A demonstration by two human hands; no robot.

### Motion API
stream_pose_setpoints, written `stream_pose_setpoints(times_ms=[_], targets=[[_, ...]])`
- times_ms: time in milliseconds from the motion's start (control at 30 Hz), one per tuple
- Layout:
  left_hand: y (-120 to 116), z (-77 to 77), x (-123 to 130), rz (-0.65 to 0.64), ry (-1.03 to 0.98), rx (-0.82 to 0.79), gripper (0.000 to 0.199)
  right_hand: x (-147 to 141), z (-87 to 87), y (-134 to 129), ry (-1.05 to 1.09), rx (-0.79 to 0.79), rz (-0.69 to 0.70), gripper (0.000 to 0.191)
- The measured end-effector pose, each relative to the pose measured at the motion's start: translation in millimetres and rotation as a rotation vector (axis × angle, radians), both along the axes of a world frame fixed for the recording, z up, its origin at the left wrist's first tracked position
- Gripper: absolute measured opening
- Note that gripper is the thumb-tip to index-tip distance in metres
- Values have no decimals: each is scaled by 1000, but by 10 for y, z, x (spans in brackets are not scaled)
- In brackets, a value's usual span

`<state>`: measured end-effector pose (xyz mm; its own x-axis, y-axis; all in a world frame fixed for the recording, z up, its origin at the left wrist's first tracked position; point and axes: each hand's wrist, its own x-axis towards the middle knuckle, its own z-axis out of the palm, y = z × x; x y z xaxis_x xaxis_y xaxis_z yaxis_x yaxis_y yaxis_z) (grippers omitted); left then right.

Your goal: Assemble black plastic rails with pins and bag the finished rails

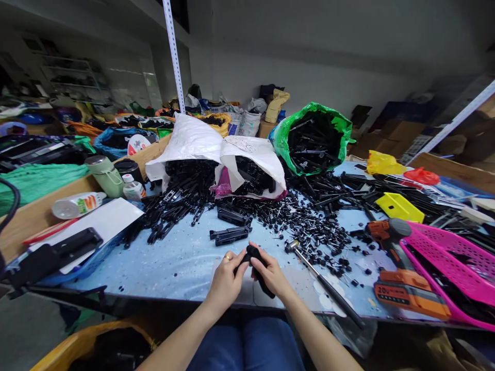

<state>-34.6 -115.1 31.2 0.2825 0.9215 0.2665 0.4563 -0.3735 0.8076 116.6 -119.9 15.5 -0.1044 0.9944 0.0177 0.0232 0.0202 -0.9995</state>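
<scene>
Close to the table's front edge, my left hand (227,278) and my right hand (273,273) meet around a black plastic part (264,283). Its longer end hangs down under my right palm, and fingers cover much of it. Both hands are closed on it. Just beyond lie a few similar black plastic pieces (232,234). A hammer (323,283) with a black handle rests right of my right hand, its metal head pointing away from me. Many small black-headed screws or pins (309,232) are scattered behind the hammer.
An orange cordless drill (410,288) and a pink basket (460,257) stand at the right. White sacks (197,139) and a green bag (284,139) spill black parts at the back. A green flask (104,175), bottles and a blue tray (58,278) sit left.
</scene>
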Motion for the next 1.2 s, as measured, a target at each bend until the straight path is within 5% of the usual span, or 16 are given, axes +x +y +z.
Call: stream_pose_setpoints(times_ms=[133, 233, 433, 633, 733, 867, 967, 1067, 1200], targets=[[-21, -2, 17, 45, 46, 152, 33, 165, 117, 47, -361, 310, 91, 46], [-46, -4, 126, 102, -57, 201, 32, 109, 150, 29, -418, 432, 55, 45], [-79, 21, 302, 179, -335, 313, 32, -188, 35, -100, -204, 419, -220, 45], [57, 47, 201, 49, -301, 317, 29, -155, -34, -118, -275, 406, -232, 48], [89, -67, 182, 69, -238, 203, 29, -44, -23, -40, -429, 393, -82, 50], [15, -377, 94, 255, -39, 57, 35, 356, 58, 323, -850, 297, 73, 46], [-47, -589, -75, 219, 200, 207, 41, 889, 139, 793, -1132, 160, -189, 40], [-51, -707, -257, 63, 344, 374, 42, 1500, 200, 1263, -1226, 45, -473, 42], [-20, -808, -401, 27, 381, 483, 47, 2184, 242, 1667, -1292, -134, -782, 52]])
